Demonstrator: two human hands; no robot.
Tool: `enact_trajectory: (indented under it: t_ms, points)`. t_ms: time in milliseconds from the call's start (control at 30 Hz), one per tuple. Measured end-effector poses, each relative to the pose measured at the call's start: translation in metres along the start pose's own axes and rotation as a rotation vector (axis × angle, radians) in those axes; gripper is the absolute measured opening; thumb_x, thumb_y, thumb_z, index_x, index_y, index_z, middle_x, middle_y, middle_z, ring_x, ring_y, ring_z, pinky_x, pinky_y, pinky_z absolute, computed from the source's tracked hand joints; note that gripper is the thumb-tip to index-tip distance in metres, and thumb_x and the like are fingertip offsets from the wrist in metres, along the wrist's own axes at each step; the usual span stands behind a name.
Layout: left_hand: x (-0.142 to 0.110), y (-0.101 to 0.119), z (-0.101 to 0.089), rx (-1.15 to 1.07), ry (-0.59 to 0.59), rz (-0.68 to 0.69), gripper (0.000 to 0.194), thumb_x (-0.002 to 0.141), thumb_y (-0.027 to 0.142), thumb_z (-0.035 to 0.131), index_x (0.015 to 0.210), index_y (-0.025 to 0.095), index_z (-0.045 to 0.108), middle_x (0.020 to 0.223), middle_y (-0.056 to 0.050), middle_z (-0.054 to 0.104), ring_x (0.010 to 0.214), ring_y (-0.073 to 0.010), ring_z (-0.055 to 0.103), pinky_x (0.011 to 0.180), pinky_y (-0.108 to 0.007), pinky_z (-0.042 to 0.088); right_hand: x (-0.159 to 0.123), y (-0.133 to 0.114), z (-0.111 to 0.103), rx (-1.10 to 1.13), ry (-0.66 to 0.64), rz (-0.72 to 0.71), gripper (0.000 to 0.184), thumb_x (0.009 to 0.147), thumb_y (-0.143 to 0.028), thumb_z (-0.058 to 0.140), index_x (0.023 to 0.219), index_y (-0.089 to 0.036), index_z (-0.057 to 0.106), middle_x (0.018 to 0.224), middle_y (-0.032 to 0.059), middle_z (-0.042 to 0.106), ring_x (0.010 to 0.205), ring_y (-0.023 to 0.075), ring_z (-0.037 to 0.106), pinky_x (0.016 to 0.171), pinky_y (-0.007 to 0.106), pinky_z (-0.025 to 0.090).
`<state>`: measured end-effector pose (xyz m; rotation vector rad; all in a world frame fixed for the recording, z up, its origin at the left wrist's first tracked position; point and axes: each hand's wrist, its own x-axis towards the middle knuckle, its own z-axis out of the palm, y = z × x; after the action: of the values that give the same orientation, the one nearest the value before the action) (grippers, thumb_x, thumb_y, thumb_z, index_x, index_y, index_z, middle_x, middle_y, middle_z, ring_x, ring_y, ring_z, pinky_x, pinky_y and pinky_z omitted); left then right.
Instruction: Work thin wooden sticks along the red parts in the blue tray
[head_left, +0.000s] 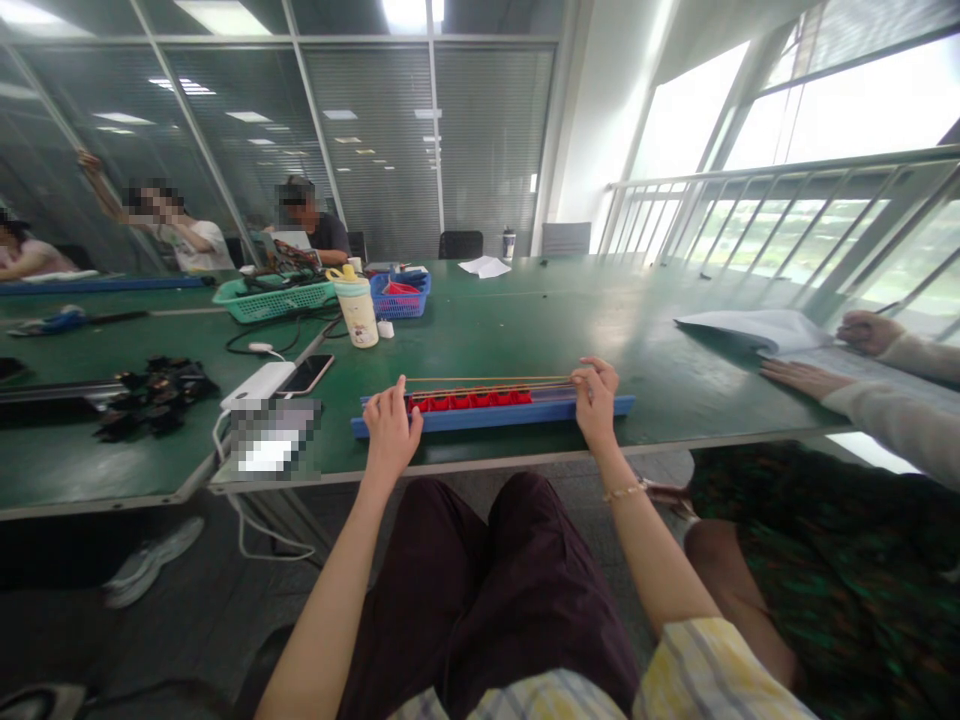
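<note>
A long blue channel-shaped bar (487, 416) lies along the table's near edge, with a row of several red pieces (472, 399) inside it. Thin orange cord (491, 380) runs in strands above the red pieces, stretched between my two hands. My left hand (391, 425) is closed at the bar's left end, its raised index finger holding the cord. Near the right end, my right hand (596, 400) pinches the other end of the cord between thumb and fingers. The exact grip of each fingertip is too small to make out.
A cream bottle (358, 312), green basket (274, 298) and blue basket (401, 294) stand beyond. Left of me lie a phone (307, 374) and a white power bank (259, 384) with cables. At right, another person's hands (810, 382) rest by papers (757, 325). Others sit across the table.
</note>
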<state>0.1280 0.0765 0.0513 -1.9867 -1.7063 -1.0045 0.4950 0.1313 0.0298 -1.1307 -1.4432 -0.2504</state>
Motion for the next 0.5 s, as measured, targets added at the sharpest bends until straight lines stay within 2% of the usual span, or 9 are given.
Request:
enact_trajectory:
  t_ms: [500]
  points:
    - [-0.0006, -0.0002, 0.001, 0.025, 0.006, 0.022, 0.048, 0.096, 0.035, 0.04, 0.138, 0.016, 0.054, 0.13, -0.017, 0.054, 0.119, -0.0332, 0.042, 0.101, -0.049, 0.039, 0.0003, -0.003, -0.0007, -0.043, -0.048, 0.01, 0.028, 0.097, -0.032, 0.043, 0.085, -0.022, 0.066, 0.123, 0.0085, 0.061, 0.108, 0.0236, 0.052, 0.1, 0.043, 0.035]
